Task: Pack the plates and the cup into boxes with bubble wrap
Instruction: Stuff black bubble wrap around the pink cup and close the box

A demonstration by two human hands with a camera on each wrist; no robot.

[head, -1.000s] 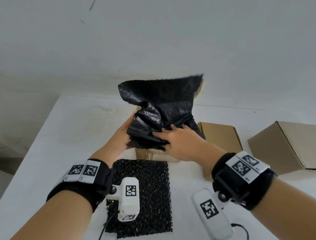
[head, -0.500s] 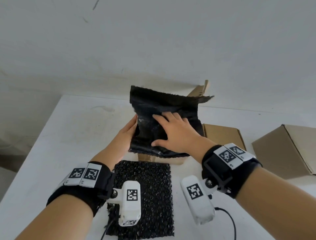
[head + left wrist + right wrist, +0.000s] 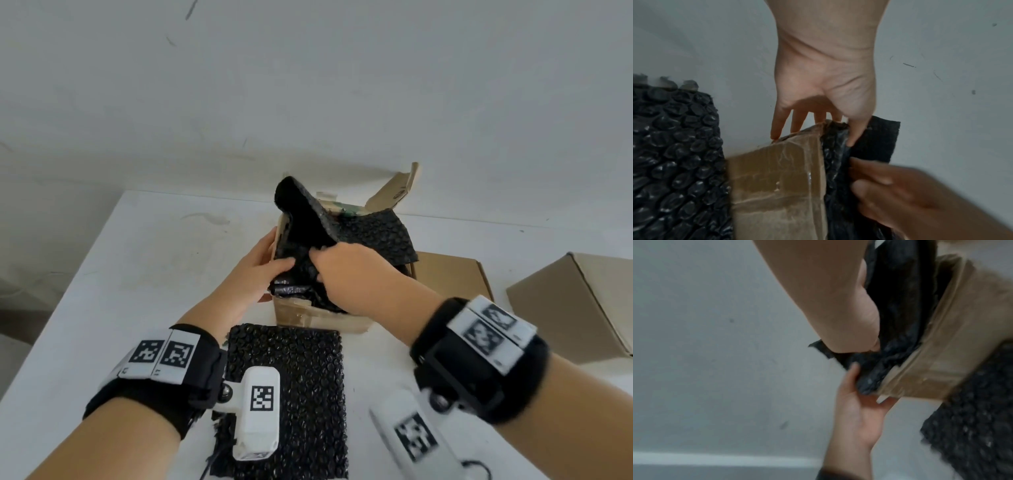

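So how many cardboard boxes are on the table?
3. An open box in the middle, holding black wrap; a flat box just right of it; a bigger box far right. More may sit off-camera.

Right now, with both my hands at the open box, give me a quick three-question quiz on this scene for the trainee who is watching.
1. True or false: the flat bubble wrap sheet lies inside a box.
2. The right hand grips: A) the crumpled bubble wrap in the open cardboard box; B) a box flap; C) the flat sheet.
3. How many more cardboard boxes stand to the right of the open one?

Key
1. False: it lies on the white table, in front of the open box.
2. A.
3. Two: the flat box and the larger box.
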